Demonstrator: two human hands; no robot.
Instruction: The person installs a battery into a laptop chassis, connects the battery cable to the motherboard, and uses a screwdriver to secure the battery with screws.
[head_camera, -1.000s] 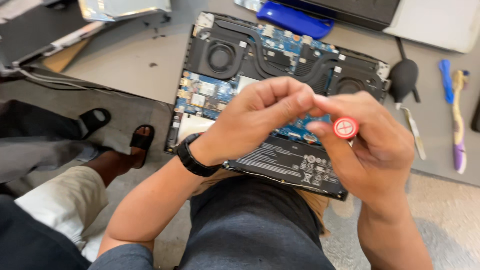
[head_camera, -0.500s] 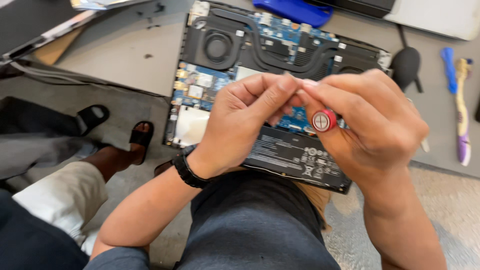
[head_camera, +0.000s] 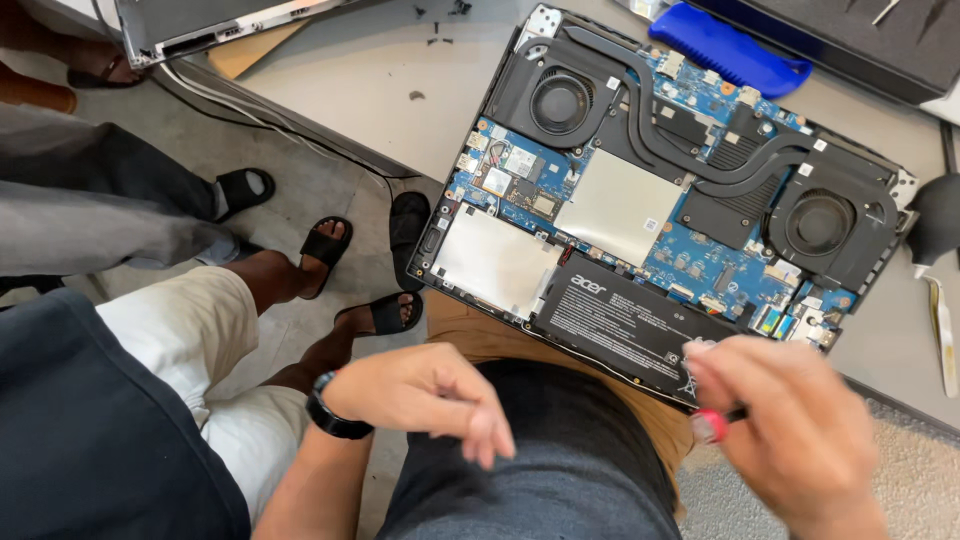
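**benchlurker:** While the right hand (head_camera: 800, 430) is a bit motion-blurred, you can see its fingers curled shut around a small screwdriver with a red cap (head_camera: 708, 425), low by the near edge of the opened laptop (head_camera: 660, 190). Left hand (head_camera: 425, 395) hangs loose over the lap, fingers relaxed and drooping, gripping nothing, with a black wristband (head_camera: 330, 418) on that wrist.

**fanclogged:** What's the inside look like?

**benchlurker:** Blue circuit board, two round black fans (head_camera: 560, 100) at the far corners, dark heat pipes (head_camera: 690, 135) snaking between them, two flat silvery shield plates (head_camera: 620, 205), and a matte black rectangular battery (head_camera: 625, 320) along the near edge, just beside the screwdriver hand.

**fanclogged:** And the bench?

**benchlurker:** Smooth grey table (head_camera: 400, 90), the laptop overhanging its edge above the person's knees. Glossy blue plastic tool (head_camera: 730, 50) lies behind it, and a black rubber air blower (head_camera: 935, 215) sits at the right. Concrete-looking floor, with someone else's feet in black sandals (head_camera: 325, 245) nearby.
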